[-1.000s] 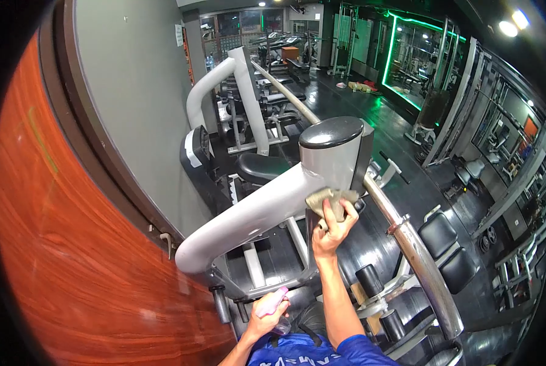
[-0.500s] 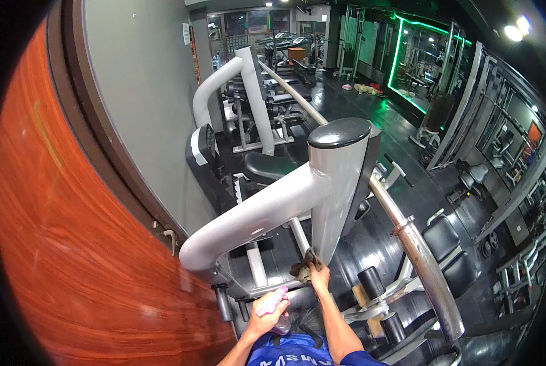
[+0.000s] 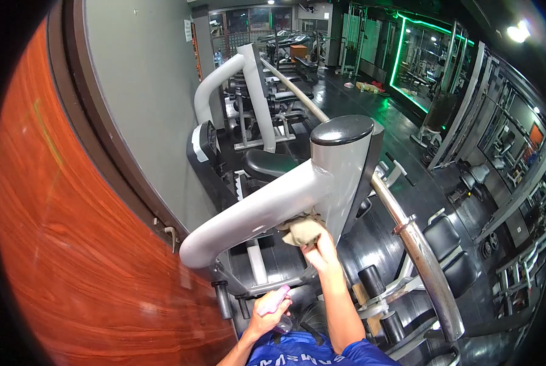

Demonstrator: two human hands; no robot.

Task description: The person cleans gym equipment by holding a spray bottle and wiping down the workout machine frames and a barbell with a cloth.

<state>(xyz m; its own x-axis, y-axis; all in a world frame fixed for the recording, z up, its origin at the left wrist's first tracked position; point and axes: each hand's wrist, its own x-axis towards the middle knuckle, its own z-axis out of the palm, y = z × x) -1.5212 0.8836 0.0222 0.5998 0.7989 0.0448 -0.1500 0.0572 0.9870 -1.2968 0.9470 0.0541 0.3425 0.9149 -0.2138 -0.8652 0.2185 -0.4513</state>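
Observation:
My right hand (image 3: pixel 322 251) is closed on a beige cloth (image 3: pixel 302 232), which lies against the underside of the thick grey frame (image 3: pixel 267 210) of a gym machine, near its upright post (image 3: pixel 340 177). Low in the view, my left hand (image 3: pixel 267 317) is wrapped round a spray bottle (image 3: pixel 275 301) with a pink top and a clear body, held close to my blue shirt. A black oval cap (image 3: pixel 342 130) tops the post.
A wood-grained door (image 3: pixel 84 232) fills the left side, beside a grey wall (image 3: pixel 145 91). A long metal bar (image 3: pixel 422 256) slants down on the right. Padded seats (image 3: pixel 444 238) and weight machines stand beyond it.
My right hand first went down along the post with the cloth, then came back up to the underside of the frame. My left hand has stayed low with the bottle.

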